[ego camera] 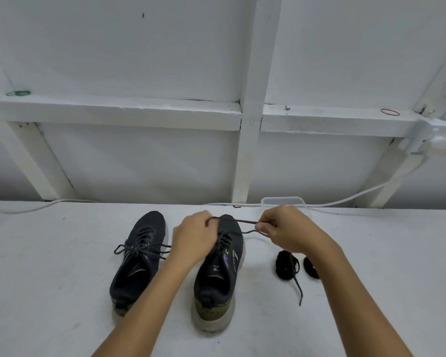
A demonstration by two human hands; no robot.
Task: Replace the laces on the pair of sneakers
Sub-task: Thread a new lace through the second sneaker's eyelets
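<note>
Two dark sneakers stand side by side on the white table, toes pointing away. The left sneaker has its lace tied in a bow. Above the toe of the right sneaker both hands hold that shoe's dark lace. My left hand grips one strand over the eyelets. My right hand pinches the lace stretched between the hands; one end hangs down from it to the table. Two coiled black laces lie to the right, partly hidden by my right forearm.
A clear plastic container sits at the table's back edge behind my right hand. A white cable runs along the back. White wooden framing forms the wall; rubber bands rest on its ledge.
</note>
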